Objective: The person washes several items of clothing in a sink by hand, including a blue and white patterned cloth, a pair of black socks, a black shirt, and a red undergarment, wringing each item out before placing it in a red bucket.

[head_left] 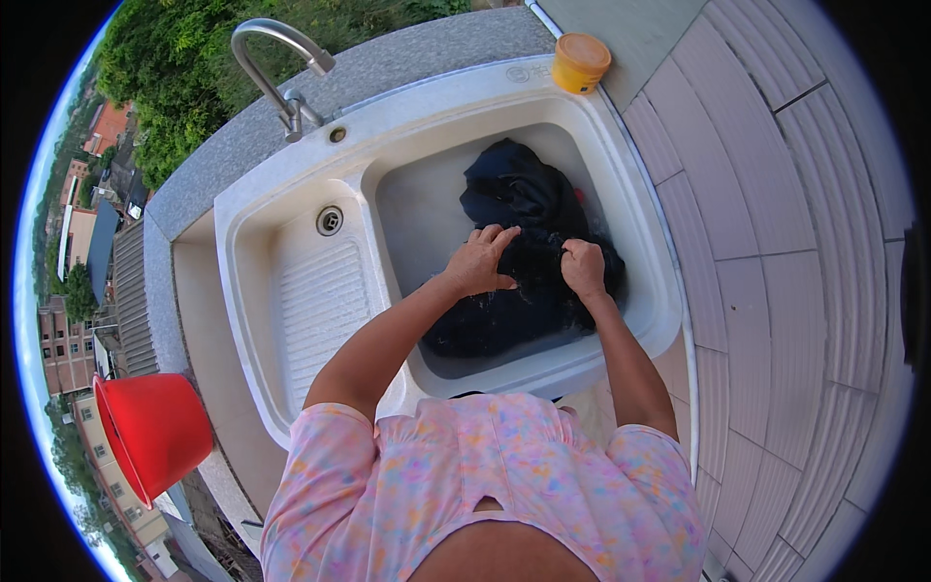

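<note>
A dark, wet garment [531,313] lies bunched in cloudy water in the deep basin of a white laundry sink [407,356]. My right hand [584,268] is closed in a fist on a fold of this cloth, at its right side. At the cloth's left side is my left hand [480,262], its thumb spread away from the fingers and no fold seen gripped between them. Whether its palm presses on the fabric is hidden. A small red spot shows beside the garment's upper right edge; what it is cannot be told.
Left of the basin is a ribbed washboard [324,298] with a drain [329,220]. A steel gooseneck faucet [280,80] rises behind it. A yellow tub [580,64] stands on the back right corner. The red bucket [156,433] sits on the ledge at left; a tiled wall [756,218] borders the right.
</note>
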`<state>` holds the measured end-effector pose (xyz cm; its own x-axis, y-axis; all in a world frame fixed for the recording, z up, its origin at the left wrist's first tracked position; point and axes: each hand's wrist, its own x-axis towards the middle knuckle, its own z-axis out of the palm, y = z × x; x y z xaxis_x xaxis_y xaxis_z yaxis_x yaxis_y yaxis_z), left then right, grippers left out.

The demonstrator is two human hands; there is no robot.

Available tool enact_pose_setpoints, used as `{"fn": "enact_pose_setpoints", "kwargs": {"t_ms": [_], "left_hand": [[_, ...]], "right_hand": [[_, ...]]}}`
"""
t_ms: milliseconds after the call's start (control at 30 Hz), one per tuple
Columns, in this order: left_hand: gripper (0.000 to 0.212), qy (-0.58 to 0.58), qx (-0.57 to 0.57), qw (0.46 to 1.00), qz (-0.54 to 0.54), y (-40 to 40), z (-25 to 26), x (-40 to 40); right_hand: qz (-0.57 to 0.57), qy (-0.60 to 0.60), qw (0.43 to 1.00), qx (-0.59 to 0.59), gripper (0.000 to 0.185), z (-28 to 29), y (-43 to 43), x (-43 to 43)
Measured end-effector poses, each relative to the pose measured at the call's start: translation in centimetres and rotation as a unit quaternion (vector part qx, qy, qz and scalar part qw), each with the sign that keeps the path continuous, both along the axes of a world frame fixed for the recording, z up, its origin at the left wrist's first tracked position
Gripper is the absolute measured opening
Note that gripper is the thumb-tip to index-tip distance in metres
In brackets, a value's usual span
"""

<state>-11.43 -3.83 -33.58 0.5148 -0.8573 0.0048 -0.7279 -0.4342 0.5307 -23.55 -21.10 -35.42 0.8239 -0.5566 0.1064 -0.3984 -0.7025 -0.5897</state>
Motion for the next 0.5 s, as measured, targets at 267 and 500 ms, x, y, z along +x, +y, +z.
{"fn": "enact_pose_setpoints", "kwargs": {"t_ms": [267,500], "left_hand": [[0.023,0.305,-0.223,0.921,0.092,-3.4,1.9,2.1],[0.012,0.148,-0.253,0.954,0.059,-1.5,16.2,5.5]], "right_hand": [[0.076,-0.163,0.96,0.213,0.017,9.4,-1.1,3.2],[0.082,-0.171,0.914,0.357,0.021,12.3,-1.5,5.2]]}}
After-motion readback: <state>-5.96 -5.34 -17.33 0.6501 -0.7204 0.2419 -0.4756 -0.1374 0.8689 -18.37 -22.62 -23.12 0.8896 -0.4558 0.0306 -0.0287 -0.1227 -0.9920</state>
